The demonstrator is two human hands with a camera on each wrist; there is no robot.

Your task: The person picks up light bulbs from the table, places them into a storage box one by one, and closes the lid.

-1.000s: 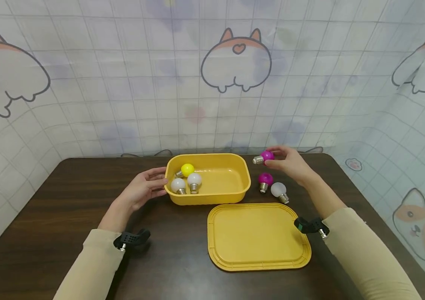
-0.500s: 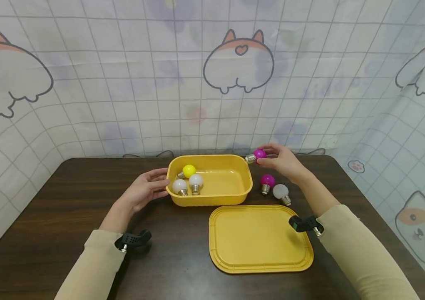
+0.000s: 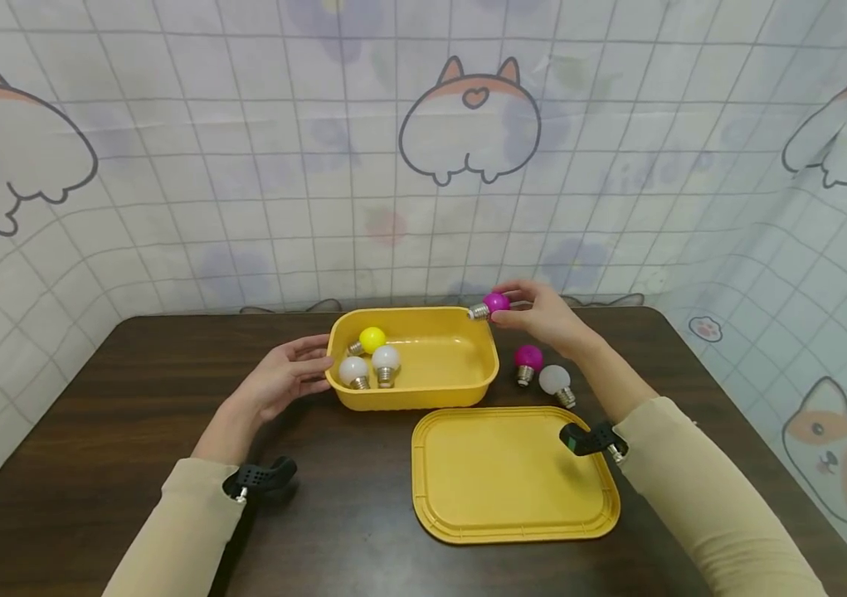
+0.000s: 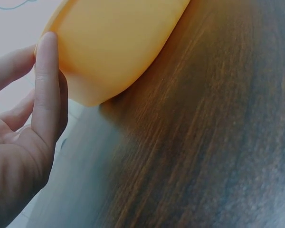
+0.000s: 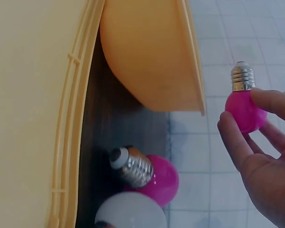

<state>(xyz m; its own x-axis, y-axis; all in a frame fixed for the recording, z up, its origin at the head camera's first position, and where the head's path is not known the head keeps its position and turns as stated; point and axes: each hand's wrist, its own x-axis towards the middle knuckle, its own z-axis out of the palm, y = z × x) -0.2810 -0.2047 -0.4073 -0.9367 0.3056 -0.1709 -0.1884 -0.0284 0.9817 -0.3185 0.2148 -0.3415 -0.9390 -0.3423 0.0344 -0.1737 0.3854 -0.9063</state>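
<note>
My right hand (image 3: pixel 546 317) pinches a magenta light bulb (image 3: pixel 497 303) between thumb and fingers, its metal screw base pointing left over the right back corner of the yellow box (image 3: pixel 438 399). In the right wrist view the same magenta bulb (image 5: pixel 244 111) hangs clear of the box wall. My left hand (image 3: pixel 279 383) rests extended fingers against the box's left end, as the left wrist view shows with the fingers (image 4: pixel 46 80) on the outer wall. Inside the box, at its left, lie a yellow bulb (image 3: pixel 372 338) and two white bulbs (image 3: pixel 386 358).
Right of the box, another magenta bulb (image 3: pixel 528 358) and a white bulb (image 3: pixel 555 379) lie on the dark wooden table (image 3: pixel 333 497). In front of them sits a flat yellow lid (image 3: pixel 513 473). A patterned cloth (image 3: pixel 281 207) hangs behind the table.
My right hand has carried the magenta bulb leftward, from beside the box to above its right back corner. The left hand stays at the box's left end.
</note>
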